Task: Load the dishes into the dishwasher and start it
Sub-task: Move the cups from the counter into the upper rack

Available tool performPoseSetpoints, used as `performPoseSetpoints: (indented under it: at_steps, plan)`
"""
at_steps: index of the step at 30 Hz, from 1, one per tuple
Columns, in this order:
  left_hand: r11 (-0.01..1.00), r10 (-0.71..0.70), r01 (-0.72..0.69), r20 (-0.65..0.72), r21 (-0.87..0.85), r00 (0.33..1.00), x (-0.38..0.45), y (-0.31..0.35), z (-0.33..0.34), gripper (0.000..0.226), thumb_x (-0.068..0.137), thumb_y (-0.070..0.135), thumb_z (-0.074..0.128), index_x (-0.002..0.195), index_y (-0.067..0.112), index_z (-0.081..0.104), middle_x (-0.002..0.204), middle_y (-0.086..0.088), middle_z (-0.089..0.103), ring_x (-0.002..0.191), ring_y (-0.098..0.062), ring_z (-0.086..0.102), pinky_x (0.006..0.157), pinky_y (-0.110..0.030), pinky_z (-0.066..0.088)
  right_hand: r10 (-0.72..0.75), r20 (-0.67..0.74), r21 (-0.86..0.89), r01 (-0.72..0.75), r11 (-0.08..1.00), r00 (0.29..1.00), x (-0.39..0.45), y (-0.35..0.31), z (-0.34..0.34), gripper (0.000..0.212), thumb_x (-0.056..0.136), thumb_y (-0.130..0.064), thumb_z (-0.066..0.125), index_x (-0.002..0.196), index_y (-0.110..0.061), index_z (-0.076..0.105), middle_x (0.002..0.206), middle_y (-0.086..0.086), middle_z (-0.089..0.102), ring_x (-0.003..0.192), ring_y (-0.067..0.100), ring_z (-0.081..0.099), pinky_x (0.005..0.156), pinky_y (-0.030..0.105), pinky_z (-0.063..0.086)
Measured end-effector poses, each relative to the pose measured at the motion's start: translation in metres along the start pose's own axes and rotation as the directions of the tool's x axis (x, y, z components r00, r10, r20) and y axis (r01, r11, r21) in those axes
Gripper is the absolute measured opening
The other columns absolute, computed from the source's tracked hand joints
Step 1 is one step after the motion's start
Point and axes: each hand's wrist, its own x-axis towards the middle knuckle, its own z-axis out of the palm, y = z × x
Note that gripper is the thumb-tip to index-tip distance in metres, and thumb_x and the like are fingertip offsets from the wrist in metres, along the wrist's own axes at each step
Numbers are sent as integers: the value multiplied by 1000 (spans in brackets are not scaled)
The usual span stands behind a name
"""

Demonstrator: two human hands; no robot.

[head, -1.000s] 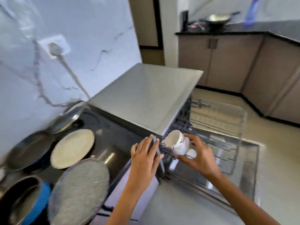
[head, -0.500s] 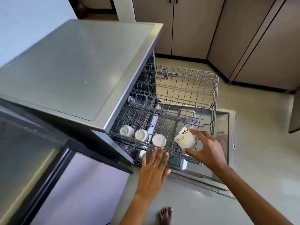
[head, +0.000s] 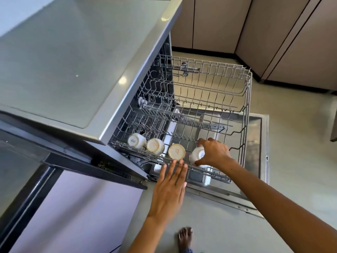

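The right hand point(head: 214, 154) grips a white ceramic cup point(head: 196, 155) upside down in the grey wire rack point(head: 245, 114); the left hand's point(head: 170, 190) fingers point(head: 176, 170) lie flat, holding nothing.

2 bare forearms, 1 bare foot point(head: 185, 238), seemingly sleeveless

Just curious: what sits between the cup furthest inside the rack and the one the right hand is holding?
In the head view, two upturned cups stand between the innermost cup and the held cup in the right hand.

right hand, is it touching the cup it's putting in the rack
Touching. The head view shows the right hand with fingers wrapped over the upside-down cup, thumb under its rim, at the upper rack's front row.
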Motion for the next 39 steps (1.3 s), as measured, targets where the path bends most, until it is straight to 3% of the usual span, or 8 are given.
performPoseSetpoints:
  at_steps: [6,11,20,24,27,32,39]
  plan:
    - [1000,16,-17,-45,-17,999,4,-1,-4,44,97,24,38,137,8,50,144,-7,45,136,-21,37,110,-45,25,-71,6,49,71,996,997,2,9,17,62,70,-41,78,126,-30,53,119,3,55,106,22,55,78,32,48]
    - [998,-18,13,-75,-58,997,6,4,-4,44,103,25,27,132,7,55,139,-8,51,133,-22,42,109,-45,28,-100,-1,100,99,990,995,4,16,19,56,76,-31,75,128,-28,55,124,0,57,109,21,56,82,32,49]
    - [996,-63,59,-64,-65,996,6,9,0,45,103,24,25,133,6,54,140,-9,50,133,-25,42,108,-44,28,-68,-99,158,83,984,993,-2,16,27,49,77,-31,75,123,-27,59,121,-4,62,105,17,60,79,26,47]
    - [996,-76,75,-19,-55,997,6,10,-6,45,101,23,27,133,6,53,139,-9,50,133,-25,42,109,-44,27,-33,-78,155,45,987,996,-10,13,20,40,86,-30,64,125,-26,57,118,0,65,101,21,62,79,31,51]
    - [994,-84,84,1,-70,996,6,11,-17,46,96,22,32,137,9,50,142,-6,48,136,-22,39,112,-44,23,54,-190,306,7,952,980,-30,5,9,32,91,-23,58,122,-20,60,113,5,66,97,27,63,78,35,53]
    - [941,-313,289,-135,-175,940,-10,13,-55,50,95,16,44,145,10,38,149,-5,38,139,-21,32,116,-39,18,21,-480,458,230,858,877,-78,-27,-13,15,86,-17,64,100,-17,70,99,-2,71,83,19,66,68,35,55]
    - [906,-420,418,-273,-68,866,-72,11,-182,45,93,15,44,136,6,50,148,-10,39,140,-24,31,116,-39,16,-102,-637,477,496,726,764,-157,-123,-72,7,83,-13,67,88,-16,72,85,-4,72,72,13,66,60,28,54]
